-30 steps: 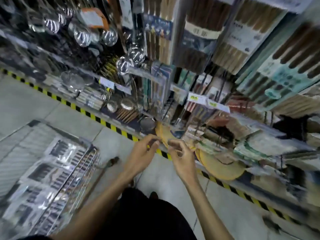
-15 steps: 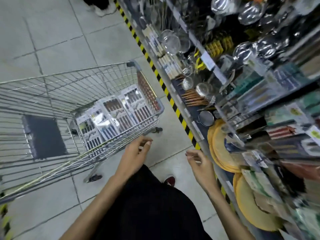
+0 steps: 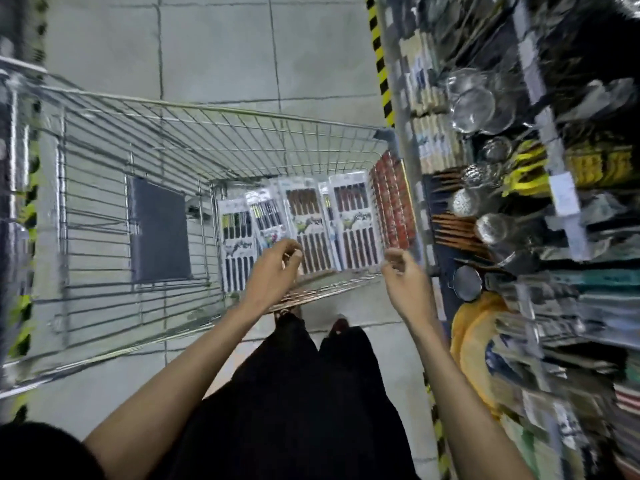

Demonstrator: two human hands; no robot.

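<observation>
We record a shelf, a tall metal store rack, crowded and partly blurred. On its tiers we note:
- wire strainers, at the far end
- yellow-handled tools, just nearer than these
- a white tag on the rail beside them
- skimmers, at mid-length
- round yellow mats, at the near end, low down

We count black-and-yellow tape along the shelf's foot. Beside the shelf is the floor, in pale grey square tiles with dark joints, evenly lit.
</observation>
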